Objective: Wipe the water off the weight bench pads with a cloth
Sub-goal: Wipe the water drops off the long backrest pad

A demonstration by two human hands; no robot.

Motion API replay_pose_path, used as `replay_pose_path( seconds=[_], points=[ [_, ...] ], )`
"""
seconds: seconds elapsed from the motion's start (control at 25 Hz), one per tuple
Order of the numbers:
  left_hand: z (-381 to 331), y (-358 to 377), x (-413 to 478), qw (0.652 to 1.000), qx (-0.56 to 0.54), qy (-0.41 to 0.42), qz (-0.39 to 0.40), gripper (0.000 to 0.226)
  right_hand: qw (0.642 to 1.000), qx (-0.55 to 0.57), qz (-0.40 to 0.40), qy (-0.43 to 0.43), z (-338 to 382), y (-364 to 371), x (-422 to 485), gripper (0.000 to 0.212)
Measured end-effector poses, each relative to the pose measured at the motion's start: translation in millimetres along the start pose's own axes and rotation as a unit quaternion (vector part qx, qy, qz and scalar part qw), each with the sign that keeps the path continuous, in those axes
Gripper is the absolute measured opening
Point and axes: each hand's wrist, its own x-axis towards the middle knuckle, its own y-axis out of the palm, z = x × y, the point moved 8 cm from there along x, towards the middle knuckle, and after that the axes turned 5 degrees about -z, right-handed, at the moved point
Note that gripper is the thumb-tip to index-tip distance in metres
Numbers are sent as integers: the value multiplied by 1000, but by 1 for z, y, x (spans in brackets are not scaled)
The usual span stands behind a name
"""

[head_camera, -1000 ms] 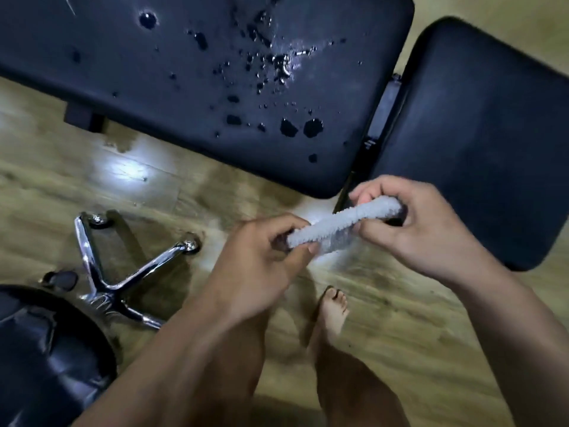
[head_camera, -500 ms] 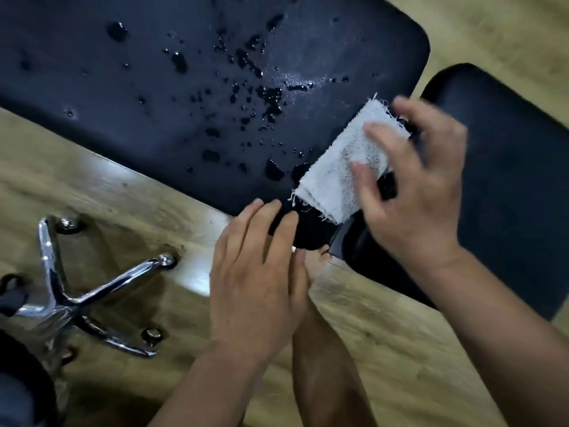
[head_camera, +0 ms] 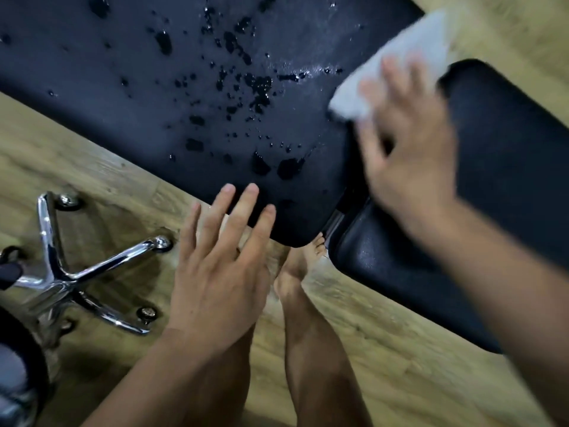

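Note:
The long black bench pad [head_camera: 123, 97] fills the top of the view, dotted with water drops [head_camera: 255, 84] around its middle and near corner. A second black pad [head_camera: 508, 180] lies to its right across a narrow gap. My right hand [head_camera: 406, 143], blurred by motion, presses a folded white cloth [head_camera: 400, 60] flat onto the right end of the long pad with its fingers spread. My left hand [head_camera: 221, 263] is open, its fingertips resting on the long pad's near edge.
A chrome five-star chair base [head_camera: 61, 272] with casters stands on the wooden floor at the left, its dark seat [head_camera: 15, 374] at the bottom left. My bare legs and foot [head_camera: 301, 263] stand just below the pad corner.
Both hands held the rolled cloth below the bench a second ago. My right hand has carried it up onto the pad's right end, and my left hand let go and came to the pad edge.

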Motion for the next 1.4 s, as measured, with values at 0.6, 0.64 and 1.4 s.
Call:
replay_pose_path(
  seconds=[0.6,0.64,1.4],
  points=[
    [22,8,-1,999,7,33,12,71,984,-111,20,139,-28,-1,70,44],
    [23,7,-1,999,1,40,8,71,988,-73,1,134,-13,2,56,43],
    [121,-12,40,981,-41,-188,-19,131,1000,5,-18,13,85,26,-16,38]
  ],
)
